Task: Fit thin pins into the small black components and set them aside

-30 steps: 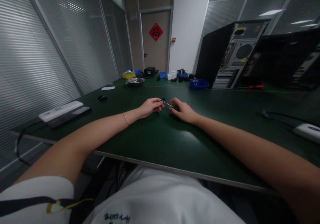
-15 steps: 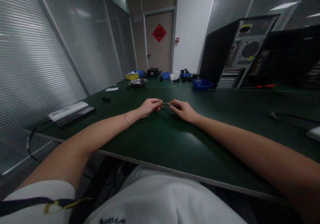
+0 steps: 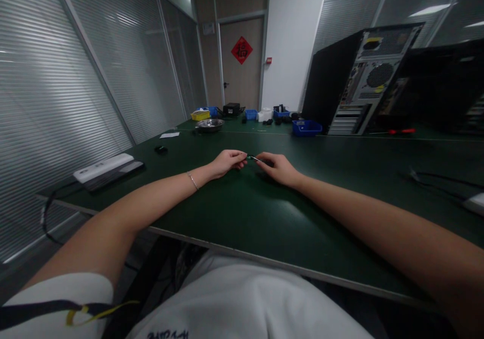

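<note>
Over the middle of the green table [image 3: 242, 213], my left hand [image 3: 229, 162] pinches a small dark piece with a green patch [image 3: 248, 157], perhaps a little circuit board. Its far details are too small to make out. From the right, my right hand [image 3: 278, 167] is closed around a thin metal tool [image 3: 256, 159], whose exact kind does not show. The tool's slim tip reaches left to the small piece and seems to touch it. My two hands are a short gap apart, with both forearms stretched over the table's near edge.
A white power strip [image 3: 104, 167] lies at left, near a small black object [image 3: 161, 149]. Farther back are a metal bowl [image 3: 209, 124], a yellow bin [image 3: 200, 115] and a blue bin [image 3: 306, 128]. A black computer case [image 3: 336, 77] stands at back right.
Both hands keep almost the same place. The small piece seems slightly turned, with more green showing, and the tool's tip has shifted a little.
</note>
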A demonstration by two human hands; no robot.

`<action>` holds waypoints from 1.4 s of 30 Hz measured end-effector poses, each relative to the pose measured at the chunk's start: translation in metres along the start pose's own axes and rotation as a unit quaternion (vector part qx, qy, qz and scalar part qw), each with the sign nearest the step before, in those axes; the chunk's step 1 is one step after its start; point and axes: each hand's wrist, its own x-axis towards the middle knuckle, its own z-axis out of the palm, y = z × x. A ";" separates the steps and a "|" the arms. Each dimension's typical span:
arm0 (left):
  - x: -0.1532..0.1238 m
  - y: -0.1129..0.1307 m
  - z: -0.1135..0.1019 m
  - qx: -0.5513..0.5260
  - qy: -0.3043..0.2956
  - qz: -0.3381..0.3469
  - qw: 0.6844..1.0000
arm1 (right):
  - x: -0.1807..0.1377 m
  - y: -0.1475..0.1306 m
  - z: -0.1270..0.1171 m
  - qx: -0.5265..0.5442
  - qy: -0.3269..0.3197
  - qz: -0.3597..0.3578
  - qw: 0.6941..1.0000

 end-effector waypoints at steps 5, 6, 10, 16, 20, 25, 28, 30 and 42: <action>0.001 -0.002 -0.005 -0.011 -0.028 -0.007 1.000 | -0.001 -0.001 -0.002 0.003 -0.012 -0.023 1.000; 0.001 -0.002 -0.006 -0.016 -0.037 -0.013 0.999 | -0.002 -0.001 -0.002 0.004 -0.016 -0.026 1.000; 0.000 0.001 -0.010 -0.035 -0.068 -0.036 0.996 | -0.004 -0.005 -0.004 0.010 -0.022 -0.040 0.999; 0.000 0.002 -0.010 -0.044 -0.095 -0.050 0.993 | -0.006 -0.008 -0.003 -0.008 -0.037 -0.040 0.998; 0.001 -0.001 -0.008 -0.050 -0.063 -0.039 0.996 | -0.006 -0.007 -0.001 -0.023 -0.031 -0.027 0.999; 0.001 -0.002 -0.006 -0.054 -0.038 -0.038 0.997 | -0.005 -0.006 -0.001 -0.030 -0.022 -0.021 0.999; 0.001 -0.001 -0.007 -0.056 -0.038 -0.039 0.997 | -0.006 -0.006 -0.001 -0.027 -0.017 -0.015 0.999; 0.001 -0.001 -0.007 -0.060 -0.040 -0.037 0.997 | -0.006 -0.005 -0.002 -0.022 -0.016 -0.014 1.000; -0.002 0.002 -0.003 -0.024 -0.047 -0.026 0.998 | -0.004 -0.004 -0.003 -0.014 -0.024 -0.018 0.999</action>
